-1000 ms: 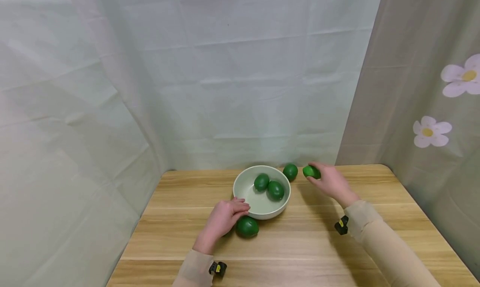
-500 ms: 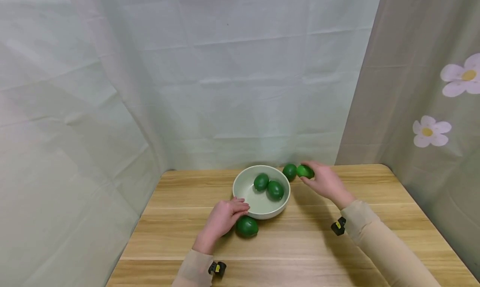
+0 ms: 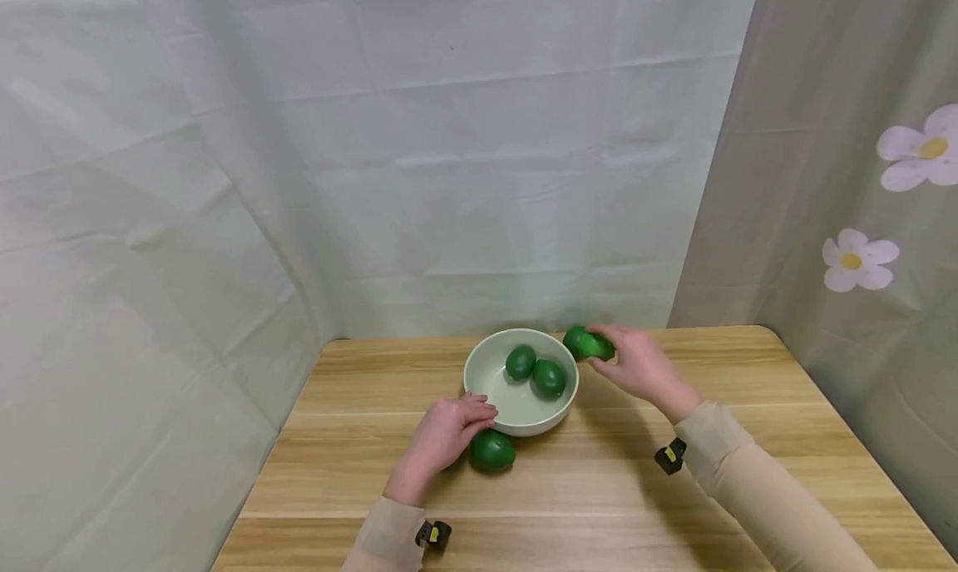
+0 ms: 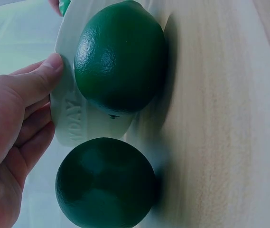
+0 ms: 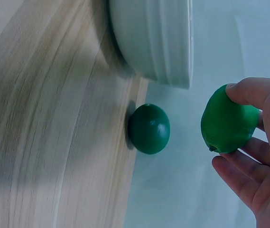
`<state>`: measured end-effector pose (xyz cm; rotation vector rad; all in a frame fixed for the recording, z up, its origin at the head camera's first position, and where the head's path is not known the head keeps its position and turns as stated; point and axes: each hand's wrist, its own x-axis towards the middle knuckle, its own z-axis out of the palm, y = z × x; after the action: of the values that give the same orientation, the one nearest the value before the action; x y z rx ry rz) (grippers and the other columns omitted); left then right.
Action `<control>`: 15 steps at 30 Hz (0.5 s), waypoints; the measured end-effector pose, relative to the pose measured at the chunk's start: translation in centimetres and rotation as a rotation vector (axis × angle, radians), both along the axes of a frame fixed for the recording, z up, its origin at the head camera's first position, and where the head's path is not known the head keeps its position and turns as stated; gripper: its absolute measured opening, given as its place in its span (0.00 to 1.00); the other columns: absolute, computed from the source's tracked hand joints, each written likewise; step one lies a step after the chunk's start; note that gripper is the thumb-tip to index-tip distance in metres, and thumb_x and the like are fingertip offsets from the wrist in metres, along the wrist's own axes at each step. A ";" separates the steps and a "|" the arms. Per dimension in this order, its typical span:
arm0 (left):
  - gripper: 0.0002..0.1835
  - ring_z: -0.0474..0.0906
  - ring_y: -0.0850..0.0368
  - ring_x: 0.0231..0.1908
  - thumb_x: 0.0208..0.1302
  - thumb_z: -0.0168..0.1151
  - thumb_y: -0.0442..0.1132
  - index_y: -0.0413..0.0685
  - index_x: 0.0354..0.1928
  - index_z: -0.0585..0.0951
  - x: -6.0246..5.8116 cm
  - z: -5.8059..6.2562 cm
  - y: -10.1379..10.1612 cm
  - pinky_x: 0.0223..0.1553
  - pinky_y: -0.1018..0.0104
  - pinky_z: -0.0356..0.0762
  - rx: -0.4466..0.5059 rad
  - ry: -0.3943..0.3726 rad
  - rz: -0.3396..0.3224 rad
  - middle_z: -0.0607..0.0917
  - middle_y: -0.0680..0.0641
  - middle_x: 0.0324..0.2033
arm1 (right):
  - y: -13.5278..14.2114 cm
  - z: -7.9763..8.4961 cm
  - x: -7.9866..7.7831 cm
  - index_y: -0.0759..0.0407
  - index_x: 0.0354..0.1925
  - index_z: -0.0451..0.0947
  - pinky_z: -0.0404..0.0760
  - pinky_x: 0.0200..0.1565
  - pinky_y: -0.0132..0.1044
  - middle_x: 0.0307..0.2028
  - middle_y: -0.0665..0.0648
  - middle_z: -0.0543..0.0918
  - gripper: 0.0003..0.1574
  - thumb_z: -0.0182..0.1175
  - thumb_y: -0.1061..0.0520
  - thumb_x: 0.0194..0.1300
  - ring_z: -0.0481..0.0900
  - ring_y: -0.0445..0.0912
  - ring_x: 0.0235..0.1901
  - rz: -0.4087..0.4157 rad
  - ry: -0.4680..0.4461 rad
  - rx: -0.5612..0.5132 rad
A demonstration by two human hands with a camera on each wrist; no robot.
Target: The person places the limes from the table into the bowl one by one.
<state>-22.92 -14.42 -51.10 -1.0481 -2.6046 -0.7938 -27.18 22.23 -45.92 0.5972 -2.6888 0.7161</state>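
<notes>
My left hand holds the near-left rim of a pale green bowl, thumb outside and fingertips over the edge. Inside the bowl lie two dark green limes. Two more limes sit on the table by that hand: one lime against the bowl, another lime beside it, mostly hidden under the hand in the head view. At the back right, my right hand pinches a brighter green lime above the table. A dark lime rests on the table near it, beside the bowl.
The wooden table ends at a back edge close behind the bowl and the right hand. Pale cloth hangs behind it, with a flowered curtain on the right. Both wrists carry small black devices.
My right hand has moved left with the bright lime, which now overlaps the dark lime beside the bowl in the head view. The left hand and bowl stay in place.
</notes>
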 end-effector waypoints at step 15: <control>0.10 0.87 0.50 0.59 0.69 0.74 0.37 0.44 0.50 0.93 0.1 -0.1 0.2 0.65 0.50 0.81 -0.001 -0.009 0.003 0.93 0.50 0.48 | -1.2 0.3 0.6 0.61 0.67 0.81 0.89 0.51 0.53 0.61 0.65 0.85 0.33 0.76 0.53 0.68 0.86 0.58 0.55 0.031 -0.013 -0.004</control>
<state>-22.86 -14.20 -51.22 -1.0425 -2.6134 -0.7980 -26.59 21.05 -45.57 0.6374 -2.6945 0.7357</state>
